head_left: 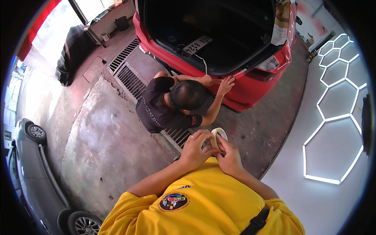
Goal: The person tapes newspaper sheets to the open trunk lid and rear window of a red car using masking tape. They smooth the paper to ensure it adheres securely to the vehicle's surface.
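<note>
A roll of cream masking tape is held up in front of my chest, its ring tilted so that the opening shows. My right hand is closed round the roll's lower right side, the fingertips pressed to it. From the other side, my left hand is closed with its fingers pinched against the roll's left edge; whether a loose tape end lies between them is hidden. Just beyond my hands, a co-worker in a black shirt crouches at a red car, both hands on its rear bumper edge.
The red car's boot stands open, with a number plate in it and brown masking paper on its right side. Floor grates run beneath the co-worker. A grey car stands at left; hexagonal lights line the right.
</note>
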### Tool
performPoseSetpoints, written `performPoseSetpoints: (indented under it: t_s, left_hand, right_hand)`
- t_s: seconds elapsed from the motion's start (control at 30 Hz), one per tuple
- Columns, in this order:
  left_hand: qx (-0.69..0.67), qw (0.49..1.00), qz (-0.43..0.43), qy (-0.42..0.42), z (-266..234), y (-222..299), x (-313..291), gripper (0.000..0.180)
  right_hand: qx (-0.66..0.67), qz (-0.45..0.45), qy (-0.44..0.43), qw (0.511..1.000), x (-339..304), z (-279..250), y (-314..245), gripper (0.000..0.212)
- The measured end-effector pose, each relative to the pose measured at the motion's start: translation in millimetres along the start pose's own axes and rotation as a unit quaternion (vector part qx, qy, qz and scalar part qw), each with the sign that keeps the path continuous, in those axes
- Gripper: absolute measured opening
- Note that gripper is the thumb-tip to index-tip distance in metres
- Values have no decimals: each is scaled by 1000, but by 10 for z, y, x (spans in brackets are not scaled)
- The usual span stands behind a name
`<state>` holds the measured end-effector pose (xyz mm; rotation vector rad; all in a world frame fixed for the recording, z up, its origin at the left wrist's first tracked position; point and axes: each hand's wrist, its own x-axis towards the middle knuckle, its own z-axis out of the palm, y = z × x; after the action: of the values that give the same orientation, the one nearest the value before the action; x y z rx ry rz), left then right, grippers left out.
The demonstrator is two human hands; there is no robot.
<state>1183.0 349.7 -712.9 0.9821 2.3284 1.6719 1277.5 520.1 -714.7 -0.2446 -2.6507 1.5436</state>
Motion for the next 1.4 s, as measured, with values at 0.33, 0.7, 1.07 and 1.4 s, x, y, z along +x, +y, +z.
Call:
performPoseSetpoints:
  t_s: [0.33, 0.7, 1.07, 1.4]
  left_hand:
    - [-24, 999, 47, 7, -212, 104, 11, 50]
    - [7, 999, 46, 12, -323, 59, -120, 47]
    - [17, 999, 22, 41, -477, 109, -174, 35]
    - [200, 965, 153, 77, -474, -45, -302, 16]
  right_hand:
    - [-18, -38, 17, 999, -5, 41, -200, 63]
    - [-2, -23, -24, 999, 1, 152, -195, 64]
    - [57, -27, -39, 997, -10, 241, -241, 65]
    - [34, -36, -64, 997, 2, 299, -443, 67]
